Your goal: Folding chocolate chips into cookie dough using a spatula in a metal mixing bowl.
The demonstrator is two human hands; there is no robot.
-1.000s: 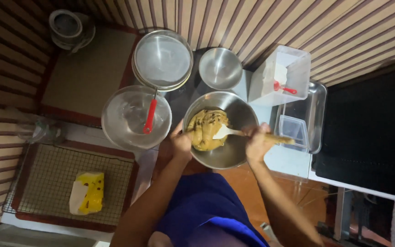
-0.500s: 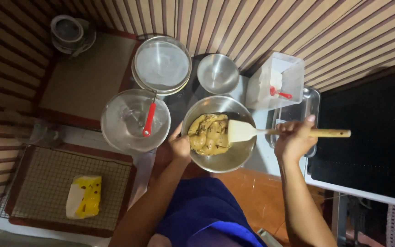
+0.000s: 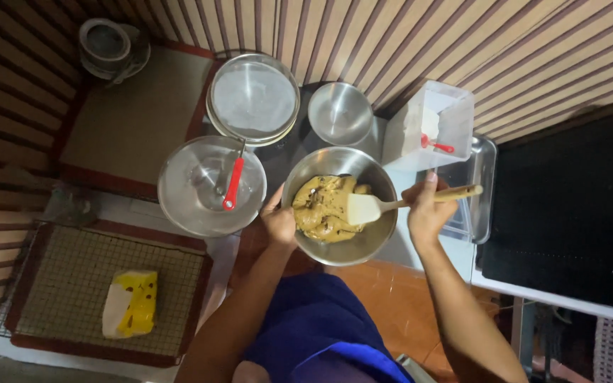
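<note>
Centrally, a steel mixing bowl [image 3: 340, 205] sat mid-frame, holding tan dough [image 3: 323, 207] flecked with dark bits. Left hand [image 3: 279, 222] gripped the bowl's left rim, fingers curled over it. Right hand [image 3: 426, 210], right of the bowl, clenched the wooden handle of a pale spatula [image 3: 391, 206]; blade lay on the dough. Left of the bowl: a glass bowl [image 3: 211, 186] with a red-handled whisk [image 3: 232, 182]. Lower left: a yellow packet [image 3: 130, 303] on a wire rack [image 3: 72, 284].
</note>
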